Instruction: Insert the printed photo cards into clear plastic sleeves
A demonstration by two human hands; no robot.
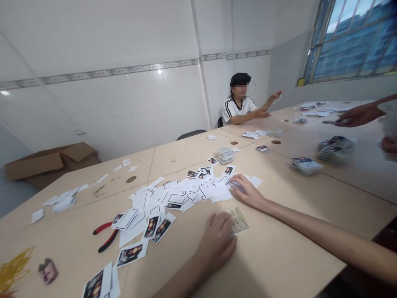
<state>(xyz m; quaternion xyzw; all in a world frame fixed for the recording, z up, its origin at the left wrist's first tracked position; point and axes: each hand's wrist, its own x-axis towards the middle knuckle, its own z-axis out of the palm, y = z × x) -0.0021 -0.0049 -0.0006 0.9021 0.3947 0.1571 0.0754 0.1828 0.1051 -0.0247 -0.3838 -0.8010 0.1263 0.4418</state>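
Observation:
My left hand (218, 240) rests low over the table with its fingers curled on the left edge of a clear plastic packet (240, 220). Small greenish pieces show inside the packet, too blurred to name. Beyond it, my right hand (246, 191) reaches onto the right end of a loose heap of printed paper cards (186, 192). Its fingers are stretched out and slightly bent, touching the cards. Many cards lie white side up with a dark line; others show a black picture, such as the card (132, 253) nearer me.
Red-and-black pliers (107, 236) lie left of the heap. Packet stacks (305, 165) stand at right, with another stack (225, 155) behind the heap. A pink object (48, 271) and yellow strands (15, 267) lie front left. A co-worker (240, 103) sits opposite; another person's hand (361, 116) enters from the right.

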